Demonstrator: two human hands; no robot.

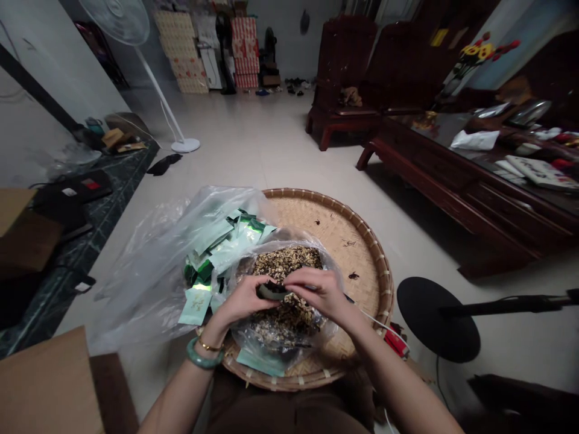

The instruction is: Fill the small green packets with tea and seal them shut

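My left hand (246, 298) is closed on a small dark green packet (272, 294), its thumb and fingers at the packet's left end. Dark bits show along its upper edge. My right hand (316, 289) is pinched at the packet's right end; whatever lies between those fingertips is hidden. Both hands are over a clear plastic bag (332, 265) of loose, dark and pale dried pieces (275, 260). The bag rests on a round woven bamboo tray (377, 265). To the left, a larger clear bag (149, 283) holds several pale green packets (221, 241).
One flat pale green packet (261, 361) lies at the tray's near rim. Cardboard (49, 386) stands at lower left. A black round stand base (436, 319) and a white cable (380, 322) are to the right. A dark wooden table (470, 193) is farther right, a white fan (185, 144) behind.
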